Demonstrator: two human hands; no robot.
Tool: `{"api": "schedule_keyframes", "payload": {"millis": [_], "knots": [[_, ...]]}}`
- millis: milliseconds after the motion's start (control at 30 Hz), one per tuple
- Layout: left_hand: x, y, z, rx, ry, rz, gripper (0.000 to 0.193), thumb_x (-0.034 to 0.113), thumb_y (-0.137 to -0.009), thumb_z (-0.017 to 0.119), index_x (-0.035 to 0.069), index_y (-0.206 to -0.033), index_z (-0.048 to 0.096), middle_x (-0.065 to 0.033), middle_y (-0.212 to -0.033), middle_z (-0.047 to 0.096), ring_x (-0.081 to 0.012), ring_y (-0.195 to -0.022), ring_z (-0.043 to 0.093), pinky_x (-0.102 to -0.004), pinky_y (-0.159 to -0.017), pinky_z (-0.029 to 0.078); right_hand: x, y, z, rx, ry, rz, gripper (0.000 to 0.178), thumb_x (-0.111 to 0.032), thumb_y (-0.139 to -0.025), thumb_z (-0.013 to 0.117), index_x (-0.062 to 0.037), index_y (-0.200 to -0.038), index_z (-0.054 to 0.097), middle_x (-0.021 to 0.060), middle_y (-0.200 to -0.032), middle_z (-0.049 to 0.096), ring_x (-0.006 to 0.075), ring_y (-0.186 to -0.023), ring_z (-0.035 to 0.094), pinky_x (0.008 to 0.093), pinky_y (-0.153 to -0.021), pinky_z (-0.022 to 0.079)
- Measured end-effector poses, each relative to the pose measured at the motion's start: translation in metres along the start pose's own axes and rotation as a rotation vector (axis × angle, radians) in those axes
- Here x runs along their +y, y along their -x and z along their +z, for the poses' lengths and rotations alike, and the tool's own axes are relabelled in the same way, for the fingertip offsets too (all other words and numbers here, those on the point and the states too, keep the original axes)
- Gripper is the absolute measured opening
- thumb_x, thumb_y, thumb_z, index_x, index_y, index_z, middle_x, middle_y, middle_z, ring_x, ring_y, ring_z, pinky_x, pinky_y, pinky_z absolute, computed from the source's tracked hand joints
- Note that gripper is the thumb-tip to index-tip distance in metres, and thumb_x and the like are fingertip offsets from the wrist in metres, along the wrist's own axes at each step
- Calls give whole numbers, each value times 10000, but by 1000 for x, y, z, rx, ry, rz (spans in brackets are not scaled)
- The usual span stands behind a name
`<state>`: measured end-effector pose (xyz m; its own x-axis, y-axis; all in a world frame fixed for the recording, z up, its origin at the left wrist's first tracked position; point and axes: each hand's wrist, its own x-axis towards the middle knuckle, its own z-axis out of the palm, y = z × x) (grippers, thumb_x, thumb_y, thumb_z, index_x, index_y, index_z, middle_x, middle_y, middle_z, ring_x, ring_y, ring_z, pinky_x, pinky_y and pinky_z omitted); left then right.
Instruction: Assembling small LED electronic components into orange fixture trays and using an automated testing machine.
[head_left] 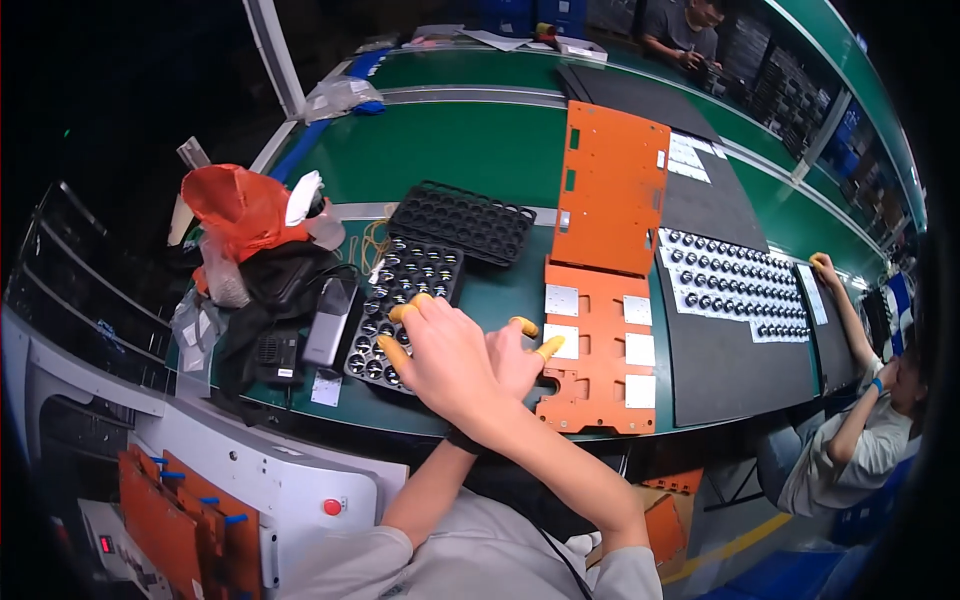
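My forearms cross, the right one over the left. My right hand (445,350) reaches over a black tray (455,262) of round, shiny black parts in cells. Yellow covers sit on its fingertips; thumb and forefinger are apart, with parts showing between them. Partly hidden beneath it, my left hand (512,360) lies by the left edge of an orange perforated plate (597,385). Its two visible yellow-tipped fingers are spread, one at a white square (562,341) on the plate. Several more white squares lie on that plate. Another orange plate (610,190) adjoins its far end.
Behind the full tray is an empty-looking black tray (462,222). Left stand a grey box-shaped device (328,325) and an orange bag (240,210). At right, a white sheet with rows of black parts (735,285) lies on a dark mat (735,380); a co-worker (850,440) sits beyond.
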<state>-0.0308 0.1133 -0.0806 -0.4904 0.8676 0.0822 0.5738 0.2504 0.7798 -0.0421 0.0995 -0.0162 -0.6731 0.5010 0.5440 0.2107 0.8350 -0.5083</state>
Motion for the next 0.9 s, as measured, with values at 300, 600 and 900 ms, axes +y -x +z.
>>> {"api": "schedule_keyframes", "payload": {"millis": [300,600,900], "knots": [[6,1,-18,-17,-24,-55,435,412,-815,823,11,-950,718,-236,-851,726,-417,-836,706,-469,-740,546,-27,-49,50,-69,345,136,128,-101,-689,752,-12,-767,700,171,-779,700,272,-716,730,374,-600,570],[3,9,-11,0,7,-37,468,409,-835,813,20,-1033,642,-188,-793,694,-377,-768,677,-467,-702,522,-50,-17,-19,-111,256,139,243,-160,-762,757,-8,-917,649,165,-938,675,274,-841,696,360,-634,560],[10,38,-49,-377,1091,0,479,389,-1109,323,41,-1301,589,-35,-1057,593,-123,-893,548,-258,-750,470,-36,112,-182,231,210,122,404,-115,-715,833,5,-1076,695,116,-866,638,258,-664,608,342,-553,496]]}}
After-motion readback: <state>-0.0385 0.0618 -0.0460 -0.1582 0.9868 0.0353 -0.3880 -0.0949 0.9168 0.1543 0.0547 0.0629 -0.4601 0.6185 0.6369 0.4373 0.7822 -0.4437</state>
